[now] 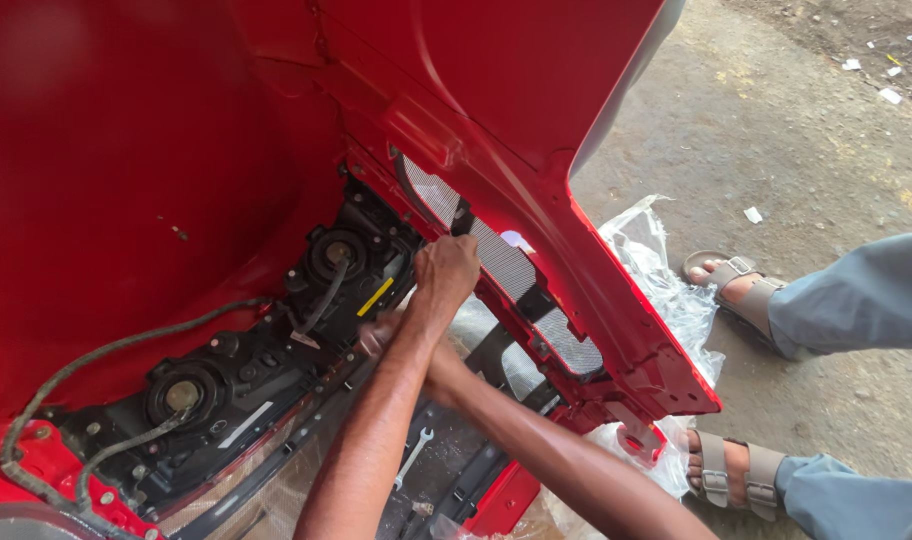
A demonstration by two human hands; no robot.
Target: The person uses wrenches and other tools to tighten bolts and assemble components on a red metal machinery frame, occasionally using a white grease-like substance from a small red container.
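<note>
Left hand (446, 272) is closed in a fist on something small at the edge of the black plastic lamp housing (246, 385) inside the glossy red car bumper shell (146, 150); what it grips is hidden. Right hand (381, 335) sits just below, under the left wrist, mostly covered; cannot tell if it is open or gripping. Silver mesh grille strip (501, 262) is just right of the left fist. Grey cable (106, 350) runs off to the left of both hands. A small steel spanner (413, 457) lies below the forearms, untouched. To do this well, I judge: brace with the right hand, turn squarely, keep clear of the cable.

A bystander's sandalled feet (731, 285) stand well to the right.
</note>
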